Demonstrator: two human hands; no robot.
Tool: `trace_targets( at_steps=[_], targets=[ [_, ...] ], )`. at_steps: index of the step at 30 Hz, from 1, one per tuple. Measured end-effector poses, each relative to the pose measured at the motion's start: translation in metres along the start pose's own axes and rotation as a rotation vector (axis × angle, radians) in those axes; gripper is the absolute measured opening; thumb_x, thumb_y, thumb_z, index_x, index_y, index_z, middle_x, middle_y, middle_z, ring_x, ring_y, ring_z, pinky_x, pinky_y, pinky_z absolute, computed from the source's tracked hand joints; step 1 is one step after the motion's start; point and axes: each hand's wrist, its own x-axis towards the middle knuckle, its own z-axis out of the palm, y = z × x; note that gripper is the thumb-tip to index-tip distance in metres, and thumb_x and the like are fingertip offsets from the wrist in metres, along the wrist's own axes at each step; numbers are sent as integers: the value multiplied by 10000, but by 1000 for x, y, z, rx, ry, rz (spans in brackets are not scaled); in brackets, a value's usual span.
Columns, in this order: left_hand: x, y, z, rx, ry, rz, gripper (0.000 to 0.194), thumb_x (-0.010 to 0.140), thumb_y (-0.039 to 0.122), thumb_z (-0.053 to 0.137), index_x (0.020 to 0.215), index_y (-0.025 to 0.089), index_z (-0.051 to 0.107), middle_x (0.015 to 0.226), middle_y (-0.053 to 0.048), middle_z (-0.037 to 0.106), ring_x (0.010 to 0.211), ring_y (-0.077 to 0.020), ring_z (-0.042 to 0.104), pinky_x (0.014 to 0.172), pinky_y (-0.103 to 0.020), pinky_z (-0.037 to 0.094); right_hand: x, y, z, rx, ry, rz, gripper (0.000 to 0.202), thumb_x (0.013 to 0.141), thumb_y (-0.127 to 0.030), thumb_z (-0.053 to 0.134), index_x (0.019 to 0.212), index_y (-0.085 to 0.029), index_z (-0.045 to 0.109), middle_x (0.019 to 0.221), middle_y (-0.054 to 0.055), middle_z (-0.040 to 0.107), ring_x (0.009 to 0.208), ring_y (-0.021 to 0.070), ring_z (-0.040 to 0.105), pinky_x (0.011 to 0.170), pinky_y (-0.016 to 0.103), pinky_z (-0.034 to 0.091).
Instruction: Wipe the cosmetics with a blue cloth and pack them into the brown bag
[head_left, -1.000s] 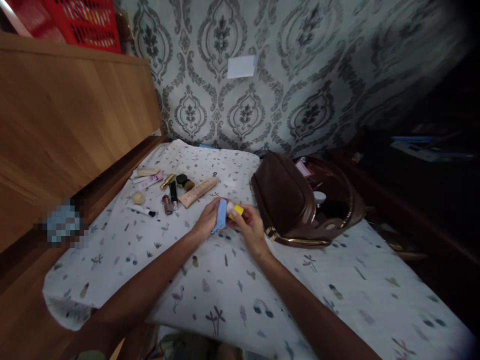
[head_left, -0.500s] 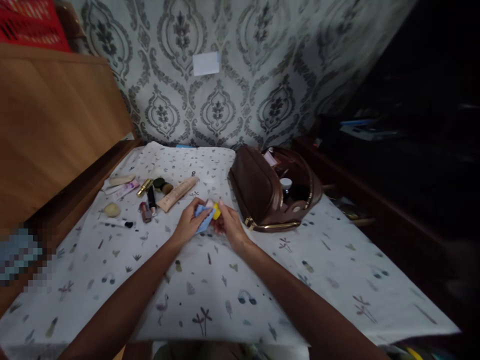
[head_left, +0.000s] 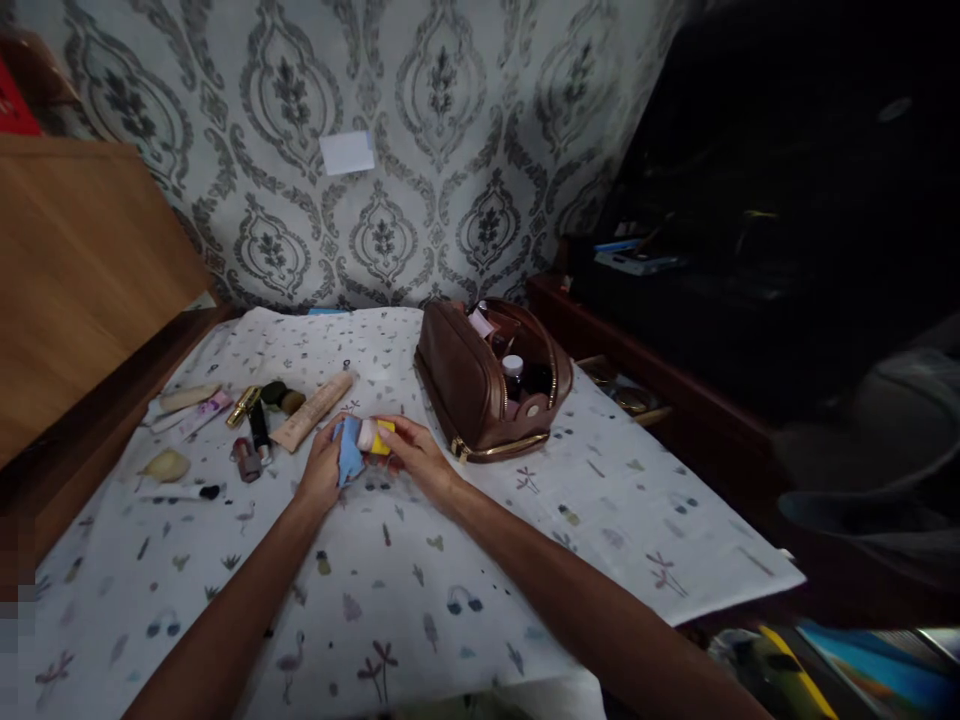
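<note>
Above the patterned cloth, my left hand (head_left: 322,473) is closed on a light blue cloth (head_left: 349,452), fingers and thumb pressing it. My right hand (head_left: 418,455) grips a small bottle (head_left: 381,437) with a yellow body and a whitish end that points toward the blue cloth. Cloth and bottle are side by side, and the whitish end seems to touch the cloth. To the right of my hands stands a brown cosmetic bag (head_left: 469,370), unzipped, with a white-capped bottle (head_left: 513,370) inside. A beige tube (head_left: 313,410) lies just beyond my left hand.
Left on the cloth lie a gold lipstick (head_left: 244,407), a nail polish bottle (head_left: 246,460), a sponge (head_left: 166,465), a brush (head_left: 180,492) and a purple-white tube (head_left: 204,414). A wooden panel (head_left: 90,270) borders the left; a dark screen (head_left: 765,220) stands right.
The view has swung to the right, so everything sits further left. My right hand has turned the bottle, and more of its yellow body shows. Both hands keep their hold.
</note>
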Motion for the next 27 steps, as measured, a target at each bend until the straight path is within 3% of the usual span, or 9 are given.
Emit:
trace_targets(
  at_steps=[3,6,11,18,24,27],
  targets=[
    [0,3,2,-16,35,12,349,660,434,802,818,178,625,631,46,583,489,-87,527,432,-187,404,1,0,-1,-66,21,-70,584,661,-544,793,1131,-245,614,802,-19,627,655,136,582,509,235,410],
    [-1,6,3,-11,8,23,294,649,355,785,850,181,659,709,22,644,557,-103,581,470,-186,435,1,-1,-2,-174,76,-194,537,637,-425,821,1086,-250,585,821,-30,614,741,145,587,621,257,465],
    [1,5,1,-10,13,1,304,604,285,783,869,185,672,709,24,663,534,-97,571,474,-186,437,0,-5,-2,-301,132,-294,424,668,-383,797,993,-237,568,919,-3,629,855,165,596,678,263,460],
    [-1,4,6,-73,30,-30,328,651,355,788,892,188,642,564,73,563,386,-57,430,375,-183,323,7,1,-5,-200,128,-275,446,648,-364,791,1019,-233,580,916,6,651,827,167,603,698,279,491],
    [-5,8,12,-66,3,-26,389,692,493,760,857,170,619,605,55,566,421,-59,439,385,-190,356,10,5,-7,-295,209,-262,597,597,-413,849,1113,-212,625,923,20,662,782,161,608,686,291,506],
    [-7,8,13,-35,-37,-57,450,682,545,772,865,175,593,585,68,529,412,-61,417,369,-191,343,9,2,-7,-234,273,-202,663,527,-485,879,1075,-184,659,902,35,685,761,169,631,725,323,535]
  ],
)
